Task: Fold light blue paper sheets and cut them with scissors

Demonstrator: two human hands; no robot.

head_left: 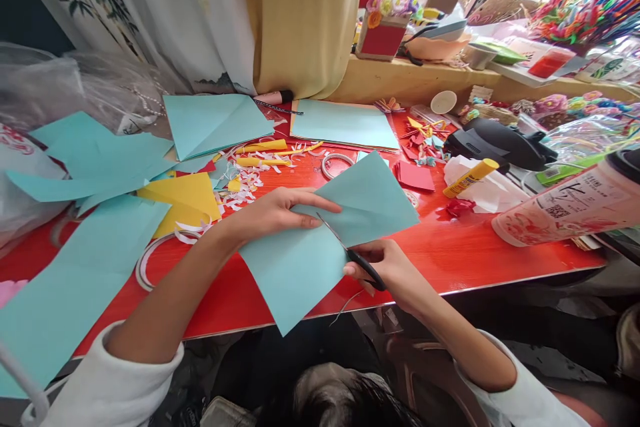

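A light blue paper sheet (pixel 300 273) is held over the front edge of the red table. My left hand (pixel 285 213) pinches the sheet near its upper left side, thumb and fingers on it. Black-handled scissors (pixel 370 269) are in my right hand (pixel 385 267), fingers wrapped round the handles. The scissor blades lie across the middle of the sheet, pointing up and left toward my left thumb. A slit runs partway through the paper from its lower right edge.
Blue sheets (pixel 215 123) and a yellow paper piece (pixel 185 200) lie at left and back. Tape rolls (pixel 337 165), paper scraps (pixel 245 187), a glue stick (pixel 470 177), a black case (pixel 500 143) and a large cup (pixel 565 203) stand or lie around.
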